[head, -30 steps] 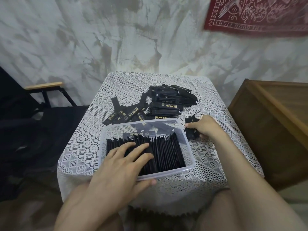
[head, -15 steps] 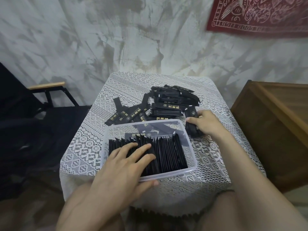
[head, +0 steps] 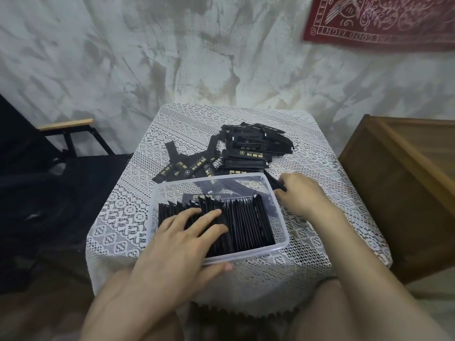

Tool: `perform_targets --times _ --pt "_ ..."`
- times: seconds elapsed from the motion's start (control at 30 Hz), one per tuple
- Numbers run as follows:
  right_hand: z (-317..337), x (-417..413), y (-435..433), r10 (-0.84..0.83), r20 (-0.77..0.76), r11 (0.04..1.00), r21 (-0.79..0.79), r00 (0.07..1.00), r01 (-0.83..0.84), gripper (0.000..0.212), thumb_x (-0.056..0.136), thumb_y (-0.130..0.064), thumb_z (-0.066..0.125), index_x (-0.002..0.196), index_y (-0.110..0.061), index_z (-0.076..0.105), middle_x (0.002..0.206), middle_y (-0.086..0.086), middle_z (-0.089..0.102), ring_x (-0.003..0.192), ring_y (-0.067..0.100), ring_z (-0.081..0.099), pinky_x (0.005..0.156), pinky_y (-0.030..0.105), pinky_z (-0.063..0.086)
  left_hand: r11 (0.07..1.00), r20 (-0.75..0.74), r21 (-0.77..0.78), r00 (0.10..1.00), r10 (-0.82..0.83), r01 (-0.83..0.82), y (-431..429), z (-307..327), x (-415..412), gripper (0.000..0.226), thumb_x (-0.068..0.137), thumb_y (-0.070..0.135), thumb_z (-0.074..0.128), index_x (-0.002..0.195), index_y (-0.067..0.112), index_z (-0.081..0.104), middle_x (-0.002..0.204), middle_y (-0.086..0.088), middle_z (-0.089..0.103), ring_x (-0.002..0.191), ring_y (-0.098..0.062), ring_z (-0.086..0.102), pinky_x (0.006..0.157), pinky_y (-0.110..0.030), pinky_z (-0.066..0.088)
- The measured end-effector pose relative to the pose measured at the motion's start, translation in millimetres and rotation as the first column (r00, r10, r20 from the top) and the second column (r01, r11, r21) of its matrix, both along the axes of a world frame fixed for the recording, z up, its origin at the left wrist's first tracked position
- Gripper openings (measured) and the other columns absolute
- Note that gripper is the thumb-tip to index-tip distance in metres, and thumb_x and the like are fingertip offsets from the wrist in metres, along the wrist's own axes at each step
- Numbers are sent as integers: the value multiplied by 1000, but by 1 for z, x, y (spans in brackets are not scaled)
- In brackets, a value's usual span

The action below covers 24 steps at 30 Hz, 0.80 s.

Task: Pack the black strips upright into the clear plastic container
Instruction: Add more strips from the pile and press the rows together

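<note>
Strips [head: 246,222] stand in the clear container [head: 258,252] at the table's [head: 320,242] near edge, your left grip [head: 187,232] flat and unclenched on them. Your right grip [head: 302,193] pinches a loose strip [head: 279,184]; feed it upright into the right-side gap.

The person's left hand [head: 182,239] and right hand [head: 302,195] are bare, and so are both forearms, as far back from the table [head: 246,286] as I can see. The left thumbnail is short and plain. Below the table's near edge two bare legs show. A thin dark arc beside the right forearm there may be a band; I cannot tell.
</note>
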State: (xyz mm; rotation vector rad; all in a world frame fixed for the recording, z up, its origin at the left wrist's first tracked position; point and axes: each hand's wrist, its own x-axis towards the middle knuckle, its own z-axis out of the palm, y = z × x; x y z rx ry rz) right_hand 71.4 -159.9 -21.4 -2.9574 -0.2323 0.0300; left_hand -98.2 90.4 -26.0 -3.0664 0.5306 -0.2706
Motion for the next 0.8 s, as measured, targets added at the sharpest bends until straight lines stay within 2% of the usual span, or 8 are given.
perform_targets --times 0.23,0.3,0.4,0.43,0.47,0.53,0.63,0.8 --pt "15 -10 -3 -19 -20 998 63 1000 20 18 97 -39 63 104 -22 62 91 2 69 81 26 63 71 35 48 1000 1 -6 1000 -1 1 0 1 0 60 85 80 39 124 40 62 146 12 57 127 -26 60 92 -46 56" --pt "39 -17 -3 -39 23 977 209 999 33 19 95 -39 64 102 -22 62 85 -2 65 83 26 62 74 37 49 1000 4 -4 1000 -1 1 0 1 0 60 85 79 39 124 40 62 146 12 57 126 -26 60 92 -46 56" --pt "90 -47 11 24 56 814 578 998 -51 23 87 -45 69 91 -26 58 79 -7 62 77 19 61 77 43 51 1000 0 -6 1000 0 0 0 0 2 61 85 80 38 125 40 61 146 12 57 128 -26 59 94 -47 56" --pt "100 -60 20 73 55 787 610 996 -91 25 84 -48 67 91 -26 58 78 -5 64 74 19 62 75 43 52 1000 0 -3 1000 0 0 0 0 2 61 85 80 38 125 40 61 146 12 57 128 -26 59 93 -47 56" --pt "103 -73 31 126 41 802 583 991 -127 25 83 -49 65 93 -27 58 79 -4 65 74 20 64 72 41 53 1000 -2 1 1000 -1 1 0 -1 2 61 85 80 39 125 40 61 146 12 57 128 -26 59 93 -47 56" --pt "94 -94 54 196 9 890 417 981 -182 22 89 -48 59 97 -28 52 83 -3 65 80 24 64 69 38 50 1000 0 4 1000 -5 5 0 -1 1 62 84 79 40 124 38 62 146 11 57 127 -27 59 93 -47 56" --pt "67 -102 76 198 -12 958 213 980 -190 24 97 -44 50 105 -22 44 91 3 63 91 34 61 69 40 43 1000 9 4 1000 -5 5 -1 -1 1 62 84 78 40 124 36 62 146 11 57 126 -28 59 92 -47 55" --pt "44 -99 90 156 -88 978 152 984 -141 30 99 -42 49 111 -17 39 105 13 67 101 37 61 71 38 38 1000 29 -13 999 -15 16 -1 -2 1 63 82 77 43 125 34 56 143 8 60 123 -29 61 91 -46 56"
